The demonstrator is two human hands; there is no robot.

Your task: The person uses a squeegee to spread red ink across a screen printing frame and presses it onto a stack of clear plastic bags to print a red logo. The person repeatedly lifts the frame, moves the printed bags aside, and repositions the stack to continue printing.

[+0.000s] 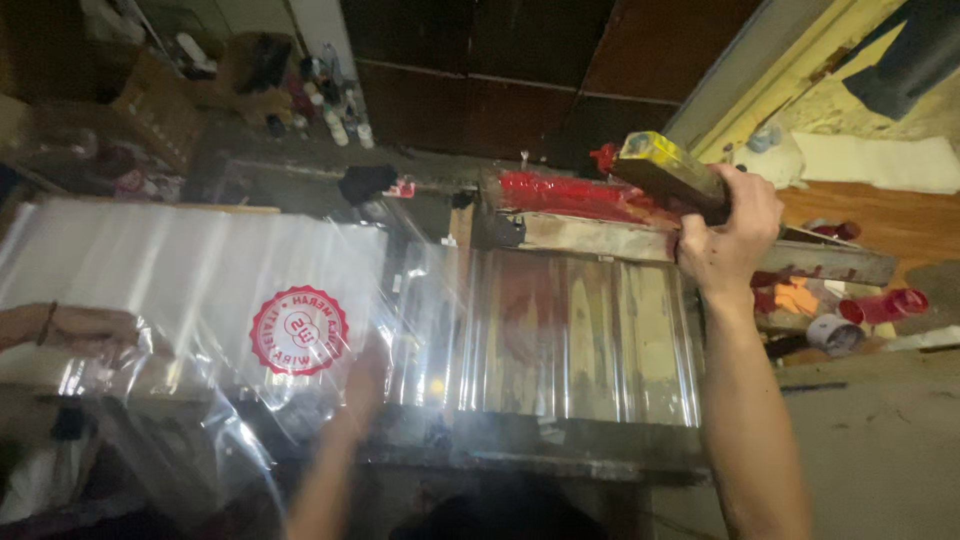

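Squeegee block point(668, 172) clenched in right hand point(728, 232), left hand point(362, 372) blurred under plastic sheet point(200, 290), fingers' state unclear.

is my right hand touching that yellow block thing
Touching. The head view shows the right hand with fingers wrapped around the yellow block, no gap.

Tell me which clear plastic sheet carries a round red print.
The left sheet, under the left hand. The sheet on the press below the right hand is plain.
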